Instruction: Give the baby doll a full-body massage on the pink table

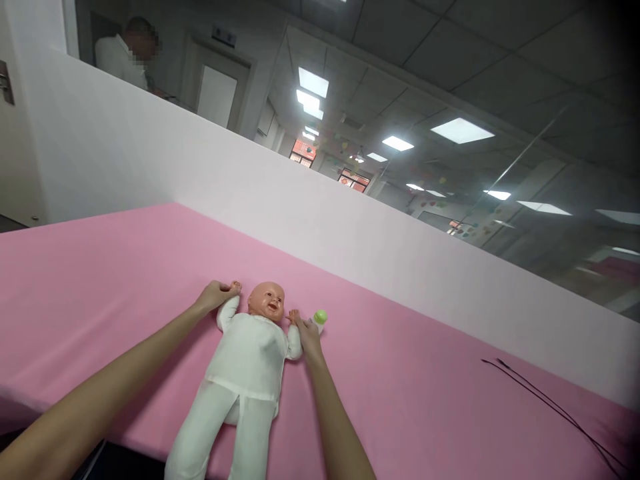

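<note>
A baby doll (250,353) in white cloth lies on its back on the pink padded table (400,373), its head toward the wall and its legs toward me. My left hand (216,295) is closed on the doll's raised arm at the left, near its small hand. On the other side my right hand (309,337) grips the doll's other arm at the wrist. Both doll arms are bent up beside its head. Just beyond my right hand lies a small bottle with a light green cap (321,317), its body partly hidden by my fingers.
Behind the table runs a low white wall (300,213) with a glass pane above it. Two thin black cables (545,397) lie on the table at the right. Beyond the glass, a person in a white top (120,57) is at the upper left.
</note>
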A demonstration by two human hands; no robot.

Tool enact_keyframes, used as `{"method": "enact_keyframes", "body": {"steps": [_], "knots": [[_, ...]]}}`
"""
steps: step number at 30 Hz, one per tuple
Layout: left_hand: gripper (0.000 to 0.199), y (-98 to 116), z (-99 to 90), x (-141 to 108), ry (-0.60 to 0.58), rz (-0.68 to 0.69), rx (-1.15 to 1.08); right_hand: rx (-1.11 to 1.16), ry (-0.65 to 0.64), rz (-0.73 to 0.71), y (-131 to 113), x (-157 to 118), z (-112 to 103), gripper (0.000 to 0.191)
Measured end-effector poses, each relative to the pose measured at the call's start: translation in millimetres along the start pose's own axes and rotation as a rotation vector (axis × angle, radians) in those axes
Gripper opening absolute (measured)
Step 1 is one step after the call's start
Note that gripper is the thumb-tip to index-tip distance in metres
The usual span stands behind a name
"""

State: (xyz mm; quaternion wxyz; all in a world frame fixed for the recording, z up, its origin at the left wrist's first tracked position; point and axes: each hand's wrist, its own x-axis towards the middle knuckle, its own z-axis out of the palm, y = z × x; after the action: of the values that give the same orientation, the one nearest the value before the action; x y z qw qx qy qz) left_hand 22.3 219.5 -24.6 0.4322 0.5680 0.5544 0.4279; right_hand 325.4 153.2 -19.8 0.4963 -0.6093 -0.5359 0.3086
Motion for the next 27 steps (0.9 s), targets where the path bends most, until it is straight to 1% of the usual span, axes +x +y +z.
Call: {"method": "enact_keyframes", "body": {"steps": [1,2,3,4,5,6,7,8,9,10,11,13,14,15,16,17,19,20,21,22,24,25,27], "knots": [[0.047,3.5,-7.7,-5.9,-0.048,0.043,-0.049,0.034,-0.035,-0.011,-2.6,-5.1,-6.8,0.063],[0.044,7.1,-16.6,-13.2,-0.125,0.1,-0.104,0.08,-0.082,-0.019,-5.5,-11.7,-14.7,0.063],[0.04,10.1,-26.2,-21.5,-0.237,0.163,-0.149,0.129,-0.14,-0.031,-8.3,-19.7,-23.3,0.062],[0.034,11.8,-35.8,-30.5,-0.372,0.228,-0.175,0.171,-0.209,-0.048,-10.5,-29.3,-32.0,0.061],[0.027,11.8,-44.6,-40.0,-0.512,0.288,-0.171,0.185,-0.276,-0.064,-11.9,-40.2,-40.5,0.056],[0.023,9.9,-52.0,-49.4,-0.638,0.335,-0.135,0.163,-0.354,-0.081,-12.1,-52.2,-48.1,0.047],[0.022,6.4,-57.7,-58.4,-0.736,0.364,-0.073,0.126,-0.453,-0.1,-11.1,-64.6,-54.4,0.038],[0.025,1.7,-61.4,-66.6,-0.805,0.38,-0.011,0.081,-0.538,-0.116,-9.0,-76.8,-59.4,0.033],[0.028,-3.6,-63.4,-73.8,-0.844,0.384,0.034,0.035,-0.597,-0.13,-6.1,-87.9,-62.9,0.028],[0.03,-8.5,-64.1,-79.6,-0.863,0.38,0.06,-0.002,-0.627,-0.138,-2.7,-97.2,-65.1,0.025],[0.031,-12.3,-63.9,-84.0,-0.87,0.373,0.071,-0.023,-0.63,-0.142,0.7,-103.8,-66.2,0.024],[0.028,-14.0,-62.1,-87.7,-0.843,0.369,0.053,-0.01,-0.599,-0.141,5.5,-107.3,-66.0,0.022],[0.024,-11.7,-60.6,-86.8,-0.812,0.368,0.029,0.014,-0.577,-0.136,6.1,-103.7,-64.8,0.022],[0.018,-7.7,-58.6,-83.8,-0.762,0.36,-0.009,0.045,-0.538,-0.129,5.4,-96.8,-62.7,0.025],[0.016,-2.6,-55.6,-78.8,-0.686,0.343,-0.062,0.08,-0.472,-0.118,3.4,-87.1,-59.6,0.03],[0.021,2.8,-51.4,-71.9,-0.587,0.316,-0.127,0.116,-0.388,-0.1,0.7,-75.2,-55.2,0.036],[0.041,10.9,-38.3,-53.1,-0.353,0.233,-0.253,0.176,-0.185,-0.038,-5.2,-48.3,-43.2,0.053],[0.051,12.7,-29.8,-42.4,-0.249,0.177,-0.285,0.186,-0.127,0.003,-7.3,-35.0,-35.9,0.058],[0.06,12.6,-20.6,-31.7,-0.169,0.114,-0.29,0.169,-0.08,0.047,-8.2,-22.7,-28.2,0.059],[0.064,10.9,-11.5,-21.6,-0.117,0.049,-0.274,0.154,-0.049,0.088,-7.8,-12.0,-20.7,0.059],[0.063,4.6,3.5,-6.0,-0.064,-0.06,-0.213,0.133,-0.028,0.152,-3.9,3.5,-7.9,0.056],[0.062,1.2,8.0,-1.3,-0.058,-0.092,-0.19,0.135,-0.029,0.173,-1.2,8.0,-3.7,0.055],[0.062,-3.9,8.6,1.0,-0.06,-0.11,-0.184,0.155,-0.042,0.192,3.8,10.5,-1.8,0.056]]}}
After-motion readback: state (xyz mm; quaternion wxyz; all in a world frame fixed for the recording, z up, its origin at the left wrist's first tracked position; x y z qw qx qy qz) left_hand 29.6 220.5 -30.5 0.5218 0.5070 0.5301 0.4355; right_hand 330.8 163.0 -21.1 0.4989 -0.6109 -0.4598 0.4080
